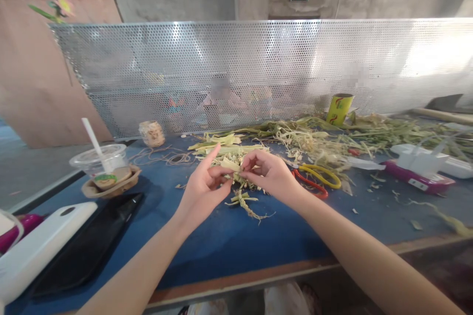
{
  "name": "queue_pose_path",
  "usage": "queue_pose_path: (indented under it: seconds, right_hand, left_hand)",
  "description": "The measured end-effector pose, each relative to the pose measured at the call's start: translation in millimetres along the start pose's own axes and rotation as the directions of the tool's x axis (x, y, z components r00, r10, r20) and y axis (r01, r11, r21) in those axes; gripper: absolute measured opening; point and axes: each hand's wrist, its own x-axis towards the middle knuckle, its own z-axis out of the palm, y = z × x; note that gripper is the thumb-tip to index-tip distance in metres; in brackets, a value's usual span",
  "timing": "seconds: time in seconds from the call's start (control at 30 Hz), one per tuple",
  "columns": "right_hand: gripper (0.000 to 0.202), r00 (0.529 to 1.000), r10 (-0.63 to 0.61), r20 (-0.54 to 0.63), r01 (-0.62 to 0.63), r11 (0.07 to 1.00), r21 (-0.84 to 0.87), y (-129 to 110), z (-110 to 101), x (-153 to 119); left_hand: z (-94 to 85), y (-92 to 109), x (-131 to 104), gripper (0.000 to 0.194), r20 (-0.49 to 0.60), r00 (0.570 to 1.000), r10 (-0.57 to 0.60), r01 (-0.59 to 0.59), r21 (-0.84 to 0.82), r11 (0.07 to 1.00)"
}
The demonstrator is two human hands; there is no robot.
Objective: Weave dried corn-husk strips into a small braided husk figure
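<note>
nearest, one black tray [88, 246] and one white case [40, 248] lie at the left of the blue table [236, 241]. above mid-table the left hand [201, 189] and right hand [268, 173] pinch, fingers closed, one plaited husk strip [242, 197], its braided tail resting on the cloth; it looks light, limp and dry, likely to fray, so it is best held at the plait just below the loose blades. just right lies one pair of scissors [314, 177]; left stands one lidded cup [101, 160] with a straw. farther off are a heap of husks [318, 140], one twine spool [152, 133] and one yellow cup [339, 108], before the perforated screen [258, 59].
</note>
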Motion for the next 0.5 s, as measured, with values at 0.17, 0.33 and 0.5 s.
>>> queue_pose_path:
  seconds: [0.17, 0.33, 0.5]
  right_hand:
    - [0.015, 0.998, 0.047, 0.038, -0.049, 0.996, 0.071, 0.1, 0.2, -0.1]
    - [0.019, 0.997, 0.035, 0.069, -0.04, 0.996, 0.081, -3.7, -2.1, -0.5]
    - [0.023, 0.992, 0.048, 0.121, -0.058, 0.995, 0.077, -6.5, -6.4, 0.5]
  left_hand:
    - [3.4, 0.6, 0.2, 0.089, -0.014, 0.996, 0.092, -0.091, 0.048, 0.995]
    - [2.4, -1.4, 0.3, 0.09, -0.045, 0.989, 0.139, -0.128, 0.19, 0.973]
    - [-1.8, -3.2, -0.4, 0.093, -0.026, 0.983, 0.18, -0.165, 0.292, 0.942]
